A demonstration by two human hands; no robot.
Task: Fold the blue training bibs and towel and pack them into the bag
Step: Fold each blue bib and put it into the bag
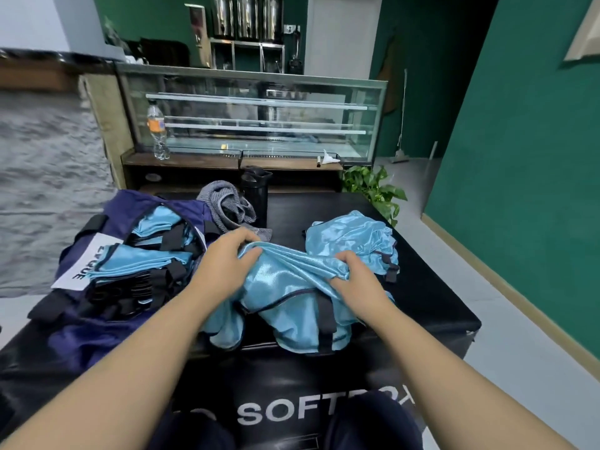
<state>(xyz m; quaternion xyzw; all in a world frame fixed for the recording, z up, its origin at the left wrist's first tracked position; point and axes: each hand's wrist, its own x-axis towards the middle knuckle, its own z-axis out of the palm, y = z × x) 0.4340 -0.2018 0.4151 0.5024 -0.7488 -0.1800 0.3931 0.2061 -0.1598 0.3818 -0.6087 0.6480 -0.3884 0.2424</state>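
1. The left hand (227,254) is curling its fingers over the top edge of a blue bib (285,287), bunching the shiny cloth at that end.
2. The right hand (354,277) is gripping the same bib at its other end, fingers bent and pinching a fold of fabric.
3. The bib is stretching between the two hands and draping over the near edge of the black padded box (422,303), its dark-trimmed lower parts hanging down the front.
4. A second heap of blue bibs (350,238) is lying crumpled on the box, just beyond the right hand, towards the far right of the top.
5. The navy bag (97,329) is sitting open on the left side of the box, with folded blue bibs (152,258) already lying inside it.
6. A grey towel (224,203) is lying rumpled on the box behind the left hand, beside the bag.
7. A black bottle (255,196) is standing at the far edge of the box, touching the towel's right side.
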